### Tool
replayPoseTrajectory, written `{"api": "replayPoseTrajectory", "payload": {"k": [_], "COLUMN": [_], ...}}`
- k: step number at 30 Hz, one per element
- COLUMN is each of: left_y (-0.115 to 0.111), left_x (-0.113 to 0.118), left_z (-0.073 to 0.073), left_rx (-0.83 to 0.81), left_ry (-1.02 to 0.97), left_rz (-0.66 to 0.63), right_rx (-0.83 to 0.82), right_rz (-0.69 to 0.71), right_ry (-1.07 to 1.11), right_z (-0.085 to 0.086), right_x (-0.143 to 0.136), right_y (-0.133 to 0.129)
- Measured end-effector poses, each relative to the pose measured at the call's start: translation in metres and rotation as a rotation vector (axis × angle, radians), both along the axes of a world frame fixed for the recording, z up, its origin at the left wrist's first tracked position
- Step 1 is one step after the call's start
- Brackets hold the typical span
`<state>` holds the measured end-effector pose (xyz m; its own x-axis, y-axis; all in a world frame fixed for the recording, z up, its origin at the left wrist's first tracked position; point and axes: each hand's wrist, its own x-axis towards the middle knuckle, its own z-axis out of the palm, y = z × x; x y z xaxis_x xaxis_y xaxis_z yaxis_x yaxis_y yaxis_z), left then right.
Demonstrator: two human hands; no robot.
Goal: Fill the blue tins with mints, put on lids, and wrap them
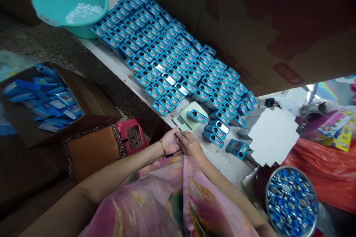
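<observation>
My left hand (pixel 170 141), with a gold bangle at its wrist, meets my right hand (pixel 191 144) at the table's front edge. Both have curled fingers that touch each other; whatever they hold, if anything, is hidden. Just beyond them a pale green scale (pixel 185 121) carries one blue tin (pixel 198 116) lying across it. Many blue tins with dark round openings (pixel 167 59) stand in close rows on the white table (pixel 107 58). A few more (pixel 214 138) stand right of the scale, and a tin (pixel 237 149) lies near the white card stack.
A turquoise basin (pixel 50 0) with white pieces is at the back left. A carton (pixel 91 92) of blue packs stands at left, near a brown stool (pixel 93 152). White cards (pixel 274 135), a round tub (pixel 268 192) of blue-silver lids and a red bag (pixel 328 174) are at right.
</observation>
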<state>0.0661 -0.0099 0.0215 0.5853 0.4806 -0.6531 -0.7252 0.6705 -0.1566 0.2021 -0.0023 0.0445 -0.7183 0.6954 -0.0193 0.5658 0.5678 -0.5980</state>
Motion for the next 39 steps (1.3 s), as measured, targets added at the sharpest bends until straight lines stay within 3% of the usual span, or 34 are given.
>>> {"api": "replayPoseTrajectory", "payload": {"k": [4,11,15,18,21,23,27,32,36,39], "left_y": [-0.002,-0.004,-0.006,0.002,0.021,0.036,0.066,0.089,0.099,0.101], "left_x": [0.003,0.008,-0.005,-0.028,-0.044,-0.043,-0.015,0.018,0.022,0.008], "left_z": [0.000,0.006,0.002,0.003,0.014,0.026,0.044,0.045,0.042,0.042], "left_rx": [0.037,0.040,0.174,0.347,0.620,0.790,0.936,0.931,1.066,1.130], "left_ry": [-0.009,0.129,0.447,0.833,1.215,1.342,1.304,1.196,1.273,1.399], "left_rz": [-0.042,-0.075,-0.098,-0.251,-0.383,-0.418,-0.408,-0.386,-0.432,-0.467], "right_rx": [-0.030,-0.056,-0.081,-0.161,-0.251,-0.283,-0.297,-0.307,-0.331,-0.345], "right_rz": [0.059,0.040,-0.155,-0.343,-0.436,-0.465,-0.531,-0.609,-0.670,-0.788], "right_ry": [-0.013,0.002,0.146,0.173,0.152,0.137,0.137,0.160,0.173,0.190], "right_z": [-0.010,-0.009,-0.008,-0.014,-0.026,-0.036,-0.048,-0.055,-0.058,-0.063], "right_x": [0.004,0.002,0.023,0.052,0.079,0.091,0.102,0.109,0.120,0.126], "right_y": [-0.003,0.002,-0.003,-0.013,-0.028,-0.038,-0.053,-0.063,-0.074,-0.087]}}
